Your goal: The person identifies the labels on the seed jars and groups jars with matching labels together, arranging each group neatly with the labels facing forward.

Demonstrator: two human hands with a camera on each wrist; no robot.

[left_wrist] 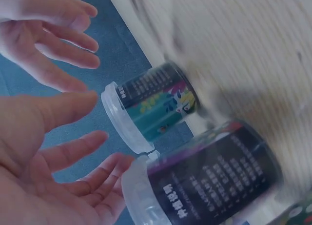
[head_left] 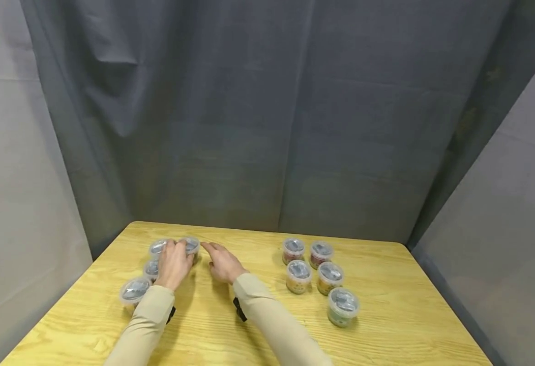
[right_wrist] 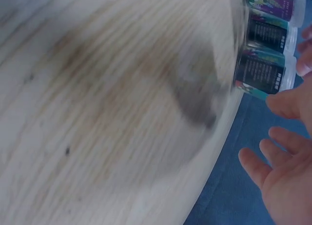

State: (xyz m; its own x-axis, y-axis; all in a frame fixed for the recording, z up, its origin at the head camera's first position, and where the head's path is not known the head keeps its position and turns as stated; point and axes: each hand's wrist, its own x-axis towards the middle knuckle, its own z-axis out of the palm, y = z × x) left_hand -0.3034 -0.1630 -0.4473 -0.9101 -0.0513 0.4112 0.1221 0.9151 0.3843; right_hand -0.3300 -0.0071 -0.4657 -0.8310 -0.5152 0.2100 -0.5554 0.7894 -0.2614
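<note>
A: How far along was the work?

B: I saw four tubs bunched around the left hand. Five more stood well off to the right of the right hand: two red tubs, two yellow tubs and a green tub. All their lids were on. I think the left bunch was the part being worked on, but I couldn't tell how much was left to do.

A: Where was the closest tub?

B: The back tub stood up on the bench, between the fingers of both hands, just beside the right fingertips. The front tub sat nearer the person than the left fingers did.

A: Were they pinching it?

B: No. The left fingers were loose and apart from the thumb. The right fingers were spread too. I couldn't tell whether any of them touched a lid.
</note>
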